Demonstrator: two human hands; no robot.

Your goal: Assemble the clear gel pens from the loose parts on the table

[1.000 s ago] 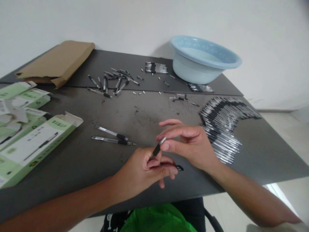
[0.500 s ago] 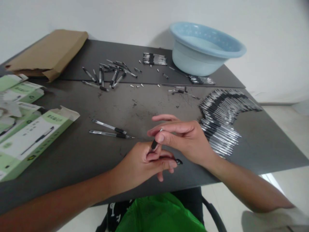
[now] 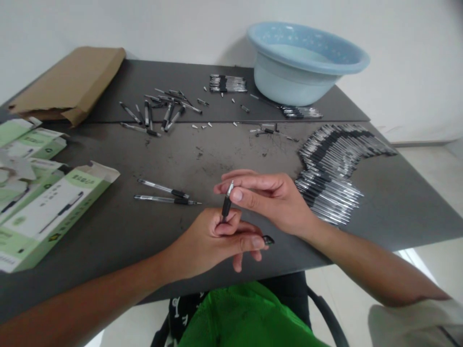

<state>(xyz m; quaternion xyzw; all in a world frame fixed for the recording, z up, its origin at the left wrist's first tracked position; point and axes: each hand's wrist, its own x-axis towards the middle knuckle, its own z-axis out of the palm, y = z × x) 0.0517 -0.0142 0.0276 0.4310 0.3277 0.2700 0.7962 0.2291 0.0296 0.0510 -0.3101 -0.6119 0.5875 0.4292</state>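
My left hand (image 3: 217,236) is closed around a gel pen (image 3: 226,206), which stands nearly upright with its silver tip up and its black grip showing. The pen's lower part is hidden in the fist. Between that hand's thumb and fingers sits a small dark, shiny piece, perhaps a pen cap (image 3: 268,240). My right hand (image 3: 267,195) has its thumb and index finger against the pen's cone-shaped tip (image 3: 230,187), the other fingers stretched out behind. To the left, two clear pens (image 3: 164,193) with black grips lie on the table.
A fanned row of many pens (image 3: 329,178) lies right of my hands. Loose pens (image 3: 168,113), small silver tips (image 3: 204,126) and a pen bundle (image 3: 227,84) lie farther back. A blue basin (image 3: 292,82), a brown paper packet (image 3: 68,82) and green-white boxes (image 3: 61,212) stand around.
My right hand has shifted a little left and up around the tip. The pen stands more upright, with more of its tip and grip showing. The view has shifted slightly.
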